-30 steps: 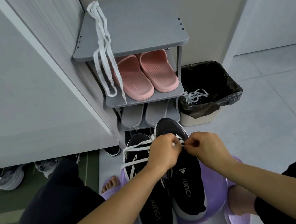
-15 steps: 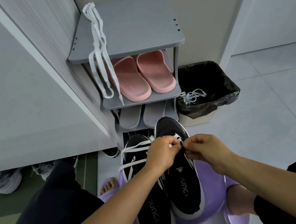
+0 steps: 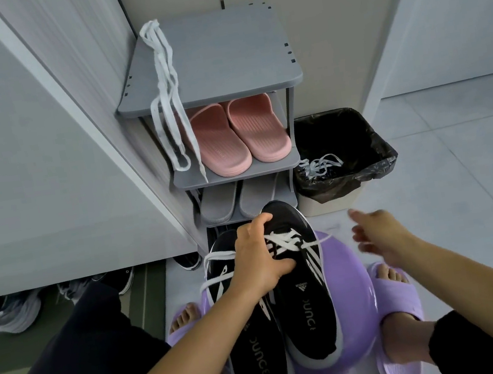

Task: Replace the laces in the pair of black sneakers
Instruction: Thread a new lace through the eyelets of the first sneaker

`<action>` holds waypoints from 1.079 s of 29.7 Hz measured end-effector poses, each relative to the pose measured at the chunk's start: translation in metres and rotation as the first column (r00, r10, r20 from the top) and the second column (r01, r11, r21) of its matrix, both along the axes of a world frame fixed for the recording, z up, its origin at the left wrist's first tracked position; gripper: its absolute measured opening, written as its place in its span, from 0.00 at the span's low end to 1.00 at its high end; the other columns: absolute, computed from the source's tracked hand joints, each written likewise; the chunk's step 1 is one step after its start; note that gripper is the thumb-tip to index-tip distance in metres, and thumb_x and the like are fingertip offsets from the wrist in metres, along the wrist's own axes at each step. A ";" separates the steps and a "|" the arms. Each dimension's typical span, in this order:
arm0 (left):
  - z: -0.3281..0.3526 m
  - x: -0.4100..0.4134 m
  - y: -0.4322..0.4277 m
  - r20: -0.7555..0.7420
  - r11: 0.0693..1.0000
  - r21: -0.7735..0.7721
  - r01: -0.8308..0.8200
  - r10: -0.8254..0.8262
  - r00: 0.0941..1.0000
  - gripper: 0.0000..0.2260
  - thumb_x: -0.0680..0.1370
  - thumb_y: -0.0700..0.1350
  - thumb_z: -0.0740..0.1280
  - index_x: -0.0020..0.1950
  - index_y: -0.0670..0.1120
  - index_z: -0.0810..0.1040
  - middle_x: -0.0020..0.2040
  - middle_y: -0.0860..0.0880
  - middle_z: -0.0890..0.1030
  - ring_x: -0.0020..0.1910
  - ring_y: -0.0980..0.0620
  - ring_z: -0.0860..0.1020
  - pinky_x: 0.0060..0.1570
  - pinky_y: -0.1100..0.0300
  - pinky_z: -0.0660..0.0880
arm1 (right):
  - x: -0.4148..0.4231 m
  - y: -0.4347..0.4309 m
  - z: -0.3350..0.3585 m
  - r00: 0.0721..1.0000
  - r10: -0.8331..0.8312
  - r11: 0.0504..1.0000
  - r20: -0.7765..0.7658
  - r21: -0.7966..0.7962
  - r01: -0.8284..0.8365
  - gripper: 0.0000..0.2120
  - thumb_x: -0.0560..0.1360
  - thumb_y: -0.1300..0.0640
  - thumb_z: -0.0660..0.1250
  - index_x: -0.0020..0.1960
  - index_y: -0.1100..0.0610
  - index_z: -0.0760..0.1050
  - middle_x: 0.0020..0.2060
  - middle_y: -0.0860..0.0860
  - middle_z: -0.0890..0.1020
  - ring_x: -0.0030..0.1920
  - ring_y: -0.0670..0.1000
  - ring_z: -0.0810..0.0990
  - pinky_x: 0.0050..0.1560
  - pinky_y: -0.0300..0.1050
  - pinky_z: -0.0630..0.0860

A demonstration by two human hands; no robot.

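Note:
Two black sneakers with white laces rest on a purple stool (image 3: 349, 270). The right sneaker (image 3: 307, 302) lies partly over the left sneaker (image 3: 258, 361). My left hand (image 3: 260, 258) grips the right sneaker across its laced front, thumb on the tongue side. My right hand (image 3: 377, 236) hovers to the right of the shoes, blurred, fingers spread, holding nothing. A white lace (image 3: 166, 99) hangs from the top of the grey shoe rack (image 3: 220, 62). More white laces (image 3: 320, 164) lie on the rim of the black-lined bin (image 3: 358, 151).
Pink slippers (image 3: 237, 137) and grey slippers (image 3: 234, 201) fill the rack's lower shelves. A cabinet panel stands at the left with shoes (image 3: 11, 311) under it. My feet in purple slippers (image 3: 396, 299) flank the stool. Tiled floor spreads to the right.
My right hand let go of the lace and swung out to the right. My left hand shifted from pinching the lace to grasping the right sneaker's front.

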State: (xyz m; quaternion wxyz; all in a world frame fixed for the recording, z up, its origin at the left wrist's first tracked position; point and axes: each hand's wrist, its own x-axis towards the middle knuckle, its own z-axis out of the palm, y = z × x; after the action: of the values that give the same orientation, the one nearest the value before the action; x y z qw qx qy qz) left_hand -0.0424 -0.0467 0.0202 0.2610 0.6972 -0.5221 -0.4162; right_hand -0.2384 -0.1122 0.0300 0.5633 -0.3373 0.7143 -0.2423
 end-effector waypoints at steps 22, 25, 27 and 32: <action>0.008 -0.003 0.007 0.175 0.995 -0.055 -0.081 0.089 0.981 0.32 0.68 0.39 0.70 0.69 0.50 0.63 0.65 0.49 0.61 0.63 0.50 0.61 0.65 0.55 0.63 | 0.043 0.026 -0.005 0.918 0.210 0.972 0.335 0.034 -0.234 0.12 0.75 0.58 0.67 0.34 0.58 0.71 0.23 0.49 0.73 0.25 0.45 0.69 0.28 0.36 0.69; 0.009 -0.003 0.008 0.164 0.995 -0.048 -0.090 0.097 0.982 0.31 0.68 0.38 0.70 0.68 0.49 0.64 0.65 0.49 0.61 0.63 0.50 0.61 0.66 0.56 0.62 | 0.042 0.019 -0.004 0.933 0.247 0.968 0.261 -0.023 -0.250 0.13 0.75 0.63 0.67 0.33 0.59 0.69 0.25 0.51 0.74 0.23 0.44 0.71 0.25 0.33 0.72; 0.009 -0.001 0.009 0.162 0.993 -0.051 -0.104 0.111 0.981 0.30 0.68 0.38 0.70 0.67 0.49 0.64 0.64 0.50 0.61 0.63 0.51 0.61 0.66 0.57 0.62 | 0.031 0.008 -0.008 0.971 0.211 0.977 0.115 -0.058 -0.206 0.13 0.76 0.65 0.64 0.34 0.59 0.68 0.26 0.53 0.73 0.24 0.46 0.71 0.23 0.33 0.71; 0.010 0.004 0.012 0.193 0.991 -0.086 -0.102 0.117 0.974 0.31 0.68 0.39 0.71 0.68 0.47 0.63 0.64 0.50 0.61 0.62 0.52 0.60 0.65 0.60 0.60 | -0.007 -0.012 -0.009 0.995 -0.090 0.996 0.052 0.000 0.090 0.12 0.77 0.63 0.63 0.36 0.62 0.68 0.28 0.56 0.71 0.24 0.50 0.70 0.18 0.33 0.70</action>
State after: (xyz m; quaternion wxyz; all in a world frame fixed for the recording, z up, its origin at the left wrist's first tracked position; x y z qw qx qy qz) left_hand -0.0388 -0.0350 0.0298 0.2567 0.7525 -0.5213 -0.3100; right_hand -0.2452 -0.1243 0.0213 0.5697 -0.2988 0.7139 -0.2768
